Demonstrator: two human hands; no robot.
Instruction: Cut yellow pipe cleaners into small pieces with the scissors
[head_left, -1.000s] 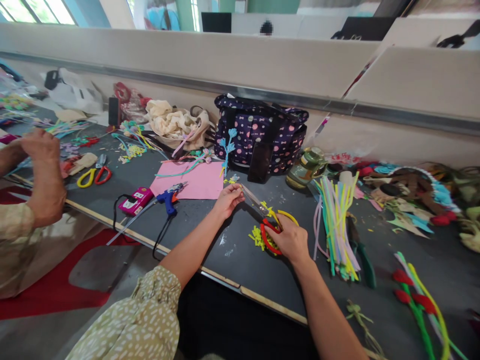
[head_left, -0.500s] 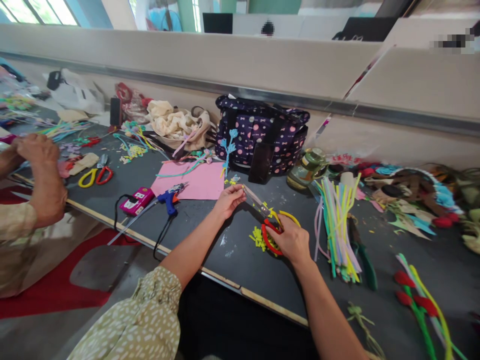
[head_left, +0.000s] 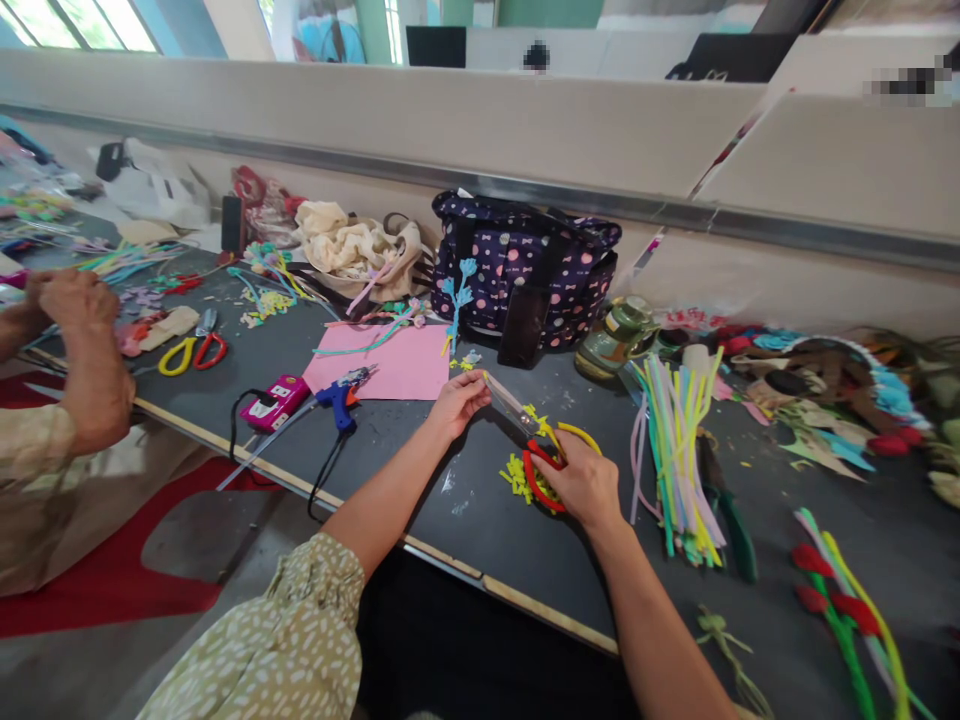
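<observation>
My right hand [head_left: 589, 480] is wrapped through the red and yellow handles of one pair of scissors [head_left: 529, 425], its blades running up to the fingertips of my left hand [head_left: 459, 402]. Those fingers are pinched together on what looks like one tiny yellow piece [head_left: 486, 374], mostly hidden, and I can't tell whether the blades are parted or pressed together. Over the last second hardly anything has shifted: both my hands have kept to the same spot, so I take it I'm at the same small snip, with no new piece picked up. Under and beside the scissors lies one heap of yellow clippings [head_left: 516, 477] on the dark table [head_left: 450, 530], too many to count. Left of my left hand there is one pink sheet [head_left: 386, 375], then one blue glue gun [head_left: 337, 403] and one magenta box [head_left: 276, 403]. Beyond my hands one blue flower sprig [head_left: 456, 295] stands in front of one patterned bag [head_left: 517, 255], with one dark phone [head_left: 523, 325] against the bag and one greenish jar [head_left: 615, 340] just beside it. Right of my right hand lies one bundle of fuzzy stems [head_left: 679, 455], uncountable, and nearer the corner I count three red buds [head_left: 855, 612]. Far left, a second pair of scissors [head_left: 191, 348] lies near a co-worker's hands [head_left: 79, 310], which sit slightly lower than before.
</observation>
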